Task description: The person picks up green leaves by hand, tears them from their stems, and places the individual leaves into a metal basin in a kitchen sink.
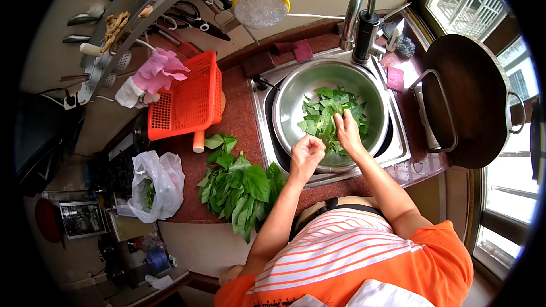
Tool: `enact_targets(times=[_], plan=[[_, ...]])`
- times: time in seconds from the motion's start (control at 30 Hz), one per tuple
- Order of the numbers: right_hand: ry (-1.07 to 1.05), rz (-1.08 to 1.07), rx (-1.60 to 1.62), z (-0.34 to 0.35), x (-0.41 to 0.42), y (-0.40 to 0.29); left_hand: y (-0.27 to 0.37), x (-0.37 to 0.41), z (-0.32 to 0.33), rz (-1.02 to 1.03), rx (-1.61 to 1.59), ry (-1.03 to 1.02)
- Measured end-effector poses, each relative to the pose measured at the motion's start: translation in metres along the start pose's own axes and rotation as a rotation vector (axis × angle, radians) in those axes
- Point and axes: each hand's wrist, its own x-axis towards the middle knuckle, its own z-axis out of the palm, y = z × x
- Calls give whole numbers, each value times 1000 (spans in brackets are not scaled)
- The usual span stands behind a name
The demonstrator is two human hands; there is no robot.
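Observation:
A stainless steel bowl [294,89] sits in the sink [399,153] with loose green leaves [356,106] in its middle. Over those leaves, my right hand [349,134] grips a small bunch of leafy greens [326,115]. Close beside it, above the bowl's near rim, my left hand [306,157] has its fingers curled together at the tips. Whether a thin stem is pinched there is too small to see. A pile of leafy greens [241,183] lies on the red counter left of the sink, some leaves hanging past the front edge.
A chrome faucet [354,8] arches behind the bowl. To the right, a large wok [465,102] leans upright near a metal rack [452,123]. An orange-red plastic basket [183,98] and a white plastic bag [164,187] with greens stand left. Knives and scissors [192,19] hang above.

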Motion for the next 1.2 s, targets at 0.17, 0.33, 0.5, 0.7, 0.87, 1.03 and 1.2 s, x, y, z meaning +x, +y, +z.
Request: enact_targets(times=[0.17,0.33,0.5,0.7,0.87,1.03,1.2], plan=[[-132,39,404,0,0,-9,-4,10,-4,-85,70,190],[-149,13,283,8,-4,-5,-13,14,-5,-49,341,159],[-183,-19,73,-3,-11,-37,-3,12,0,-87,509,203],[-223,-37,104,-3,-13,-45,-1,12,-1,-117,571,214],[-205,-14,149,2,-12,-34,-2,8,1,-108,509,162],[-254,-5,107,1,-9,-27,0,6,0,-35,601,87],[-288,6,129,1,-9,-27,4,6,-1,127,823,67]])
